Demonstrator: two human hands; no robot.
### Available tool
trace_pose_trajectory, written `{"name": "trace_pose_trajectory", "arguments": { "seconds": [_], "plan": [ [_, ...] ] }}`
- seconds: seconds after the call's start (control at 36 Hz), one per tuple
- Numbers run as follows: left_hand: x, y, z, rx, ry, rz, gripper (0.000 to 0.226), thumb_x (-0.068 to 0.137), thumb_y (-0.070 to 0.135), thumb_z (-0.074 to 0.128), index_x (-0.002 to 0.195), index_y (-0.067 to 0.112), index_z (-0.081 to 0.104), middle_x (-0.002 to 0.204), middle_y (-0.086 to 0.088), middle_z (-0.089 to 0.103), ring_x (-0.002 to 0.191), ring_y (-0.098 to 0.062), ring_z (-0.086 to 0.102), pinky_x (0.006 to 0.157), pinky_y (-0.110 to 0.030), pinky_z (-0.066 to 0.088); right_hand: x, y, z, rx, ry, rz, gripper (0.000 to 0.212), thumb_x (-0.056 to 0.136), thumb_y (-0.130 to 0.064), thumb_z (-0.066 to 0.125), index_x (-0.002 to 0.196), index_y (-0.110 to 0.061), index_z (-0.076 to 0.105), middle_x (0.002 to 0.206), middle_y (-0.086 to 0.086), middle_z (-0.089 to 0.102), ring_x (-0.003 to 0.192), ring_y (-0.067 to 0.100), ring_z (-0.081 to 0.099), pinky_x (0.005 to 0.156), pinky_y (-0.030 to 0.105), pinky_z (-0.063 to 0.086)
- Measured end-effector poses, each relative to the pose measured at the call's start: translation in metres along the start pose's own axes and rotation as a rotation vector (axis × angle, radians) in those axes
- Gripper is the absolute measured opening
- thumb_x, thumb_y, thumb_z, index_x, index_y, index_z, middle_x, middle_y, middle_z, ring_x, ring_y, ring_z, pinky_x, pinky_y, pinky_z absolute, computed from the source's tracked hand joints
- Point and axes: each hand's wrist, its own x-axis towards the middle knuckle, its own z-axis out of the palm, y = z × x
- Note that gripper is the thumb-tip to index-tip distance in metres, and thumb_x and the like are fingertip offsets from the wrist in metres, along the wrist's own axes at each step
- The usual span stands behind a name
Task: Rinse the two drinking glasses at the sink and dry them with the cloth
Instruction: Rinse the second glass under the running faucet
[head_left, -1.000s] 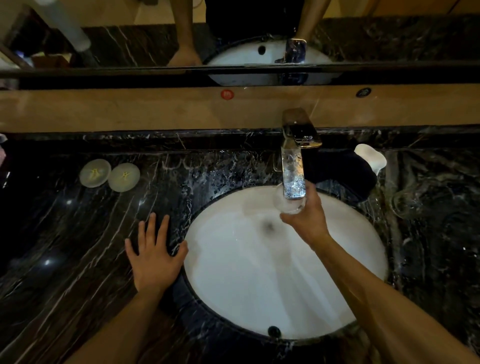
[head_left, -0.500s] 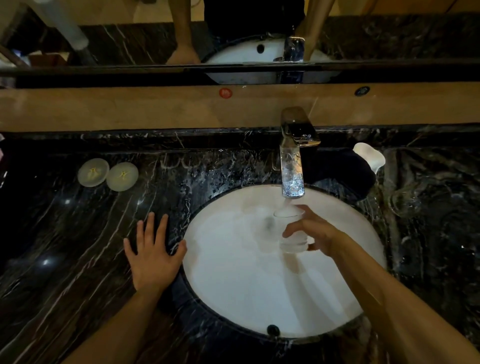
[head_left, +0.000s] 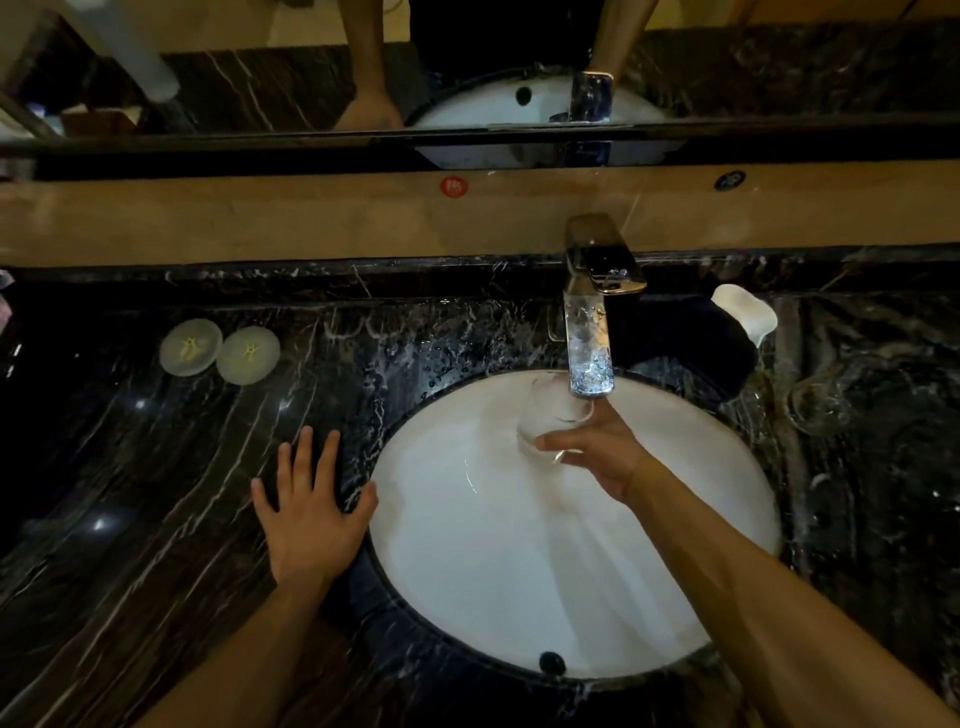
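Note:
My right hand grips a clear drinking glass over the white sink basin, its mouth tilted up just under the chrome faucet spout. My left hand lies flat with fingers spread on the black marble counter, touching the basin's left rim. A second clear glass stands on the counter at the right, faint against the dark stone. A dark cloth lies behind the basin, to the right of the faucet.
Two round pale coasters sit on the counter at the back left. A white soap dish rests by the dark cloth. A tan ledge and a mirror run along the back wall.
My right hand dropped the glass into the basin, then raised it back up under the spout, tilted. My left hand stayed flat on the counter.

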Motion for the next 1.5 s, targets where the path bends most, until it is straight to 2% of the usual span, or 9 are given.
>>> {"name": "trace_pose_trajectory", "arguments": {
  "seconds": [0.11, 0.28, 0.36, 0.58, 0.83, 1.0, 1.11, 1.33, 1.5],
  "plan": [
    [0.000, -0.001, 0.001, 0.005, 0.001, 0.000, 0.082, 0.084, 0.072, 0.029, 0.157, 0.036, 0.016, 0.167, 0.005, 0.006, 0.154, -0.017, -0.002, 0.120, -0.059, 0.002, 0.002, 0.002, 0.001, -0.069, 0.162, -0.166, 0.096, 0.056, -0.002, 0.090, 0.138, -0.023, 0.046, 0.121, 0.004, 0.066, 0.109, 0.024, 0.064, 0.089, 0.040, 0.055],
    [0.000, 0.000, 0.000, 0.001, -0.002, -0.002, 0.082, 0.085, 0.072, 0.028, 0.157, 0.036, 0.016, 0.167, 0.005, 0.006, 0.154, -0.016, -0.003, 0.120, -0.058, 0.001, -0.001, -0.001, -0.004, -0.330, 0.334, -0.334, 0.091, 0.064, -0.006, 0.086, 0.124, -0.052, 0.035, 0.107, -0.027, 0.057, 0.094, 0.001, 0.060, 0.070, 0.009, 0.046],
    [0.000, 0.001, -0.001, -0.002, 0.001, 0.000, 0.082, 0.084, 0.072, 0.028, 0.157, 0.035, 0.018, 0.167, 0.005, 0.008, 0.154, -0.017, -0.001, 0.120, -0.059, 0.002, -0.004, -0.004, -0.007, -0.517, 0.404, -0.390, 0.088, 0.061, -0.006, 0.084, 0.132, -0.038, 0.043, 0.112, -0.010, 0.054, 0.107, 0.018, 0.055, 0.079, 0.023, 0.049],
    [-0.001, 0.003, -0.003, -0.013, 0.014, 0.008, 0.082, 0.084, 0.071, 0.029, 0.157, 0.033, 0.021, 0.167, 0.002, 0.012, 0.154, -0.020, 0.002, 0.119, -0.060, 0.002, -0.012, -0.010, -0.019, -0.685, 0.374, -0.073, 0.093, 0.050, -0.035, 0.077, 0.135, -0.039, 0.041, 0.119, -0.001, 0.056, 0.121, 0.031, 0.039, 0.094, 0.052, 0.048],
    [-0.002, 0.003, -0.004, -0.010, 0.012, 0.004, 0.082, 0.084, 0.070, 0.029, 0.157, 0.033, 0.020, 0.167, 0.002, 0.011, 0.154, -0.019, 0.002, 0.119, -0.059, 0.001, -0.020, 0.000, -0.036, -0.421, 0.089, 0.308, 0.067, 0.062, -0.032, 0.085, 0.118, -0.023, 0.049, 0.114, 0.005, 0.061, 0.095, 0.021, 0.062, 0.070, 0.033, 0.053],
    [-0.001, 0.002, -0.002, -0.013, 0.009, 0.002, 0.082, 0.084, 0.072, 0.028, 0.157, 0.035, 0.018, 0.167, 0.003, 0.010, 0.154, -0.018, 0.000, 0.119, -0.059, 0.000, -0.026, 0.012, -0.042, -0.290, 0.018, 0.500, 0.080, 0.038, -0.053, 0.083, 0.108, -0.020, 0.063, 0.111, 0.006, 0.065, 0.092, 0.026, 0.067, 0.061, 0.029, 0.054],
    [-0.001, 0.001, 0.000, -0.012, 0.020, 0.005, 0.081, 0.084, 0.071, 0.030, 0.156, 0.035, 0.019, 0.167, 0.003, 0.011, 0.154, -0.019, 0.001, 0.119, -0.060, 0.002, -0.028, 0.013, -0.048, -0.205, -0.047, 0.623, 0.084, 0.035, -0.054, 0.088, 0.106, -0.016, 0.065, 0.084, 0.004, 0.071, 0.064, 0.021, 0.068, 0.063, 0.028, 0.054],
    [0.001, -0.002, 0.004, -0.004, 0.018, 0.006, 0.081, 0.085, 0.070, 0.031, 0.157, 0.036, 0.019, 0.167, 0.004, 0.009, 0.154, -0.018, 0.000, 0.119, -0.059, 0.001, -0.033, 0.014, -0.055, -0.179, -0.028, 0.679, 0.076, 0.040, -0.050, 0.091, 0.100, -0.012, 0.065, 0.073, 0.010, 0.074, 0.062, 0.024, 0.073, 0.068, 0.034, 0.060],
    [0.001, -0.002, 0.004, -0.003, 0.014, 0.006, 0.081, 0.085, 0.071, 0.031, 0.157, 0.036, 0.017, 0.167, 0.005, 0.008, 0.154, -0.017, -0.002, 0.119, -0.059, 0.000, -0.030, 0.018, -0.050, -0.262, 0.006, 0.533, 0.064, 0.066, -0.049, 0.084, 0.114, -0.013, 0.062, 0.100, 0.008, 0.074, 0.081, 0.023, 0.074, 0.070, 0.037, 0.062]
  ]
}}
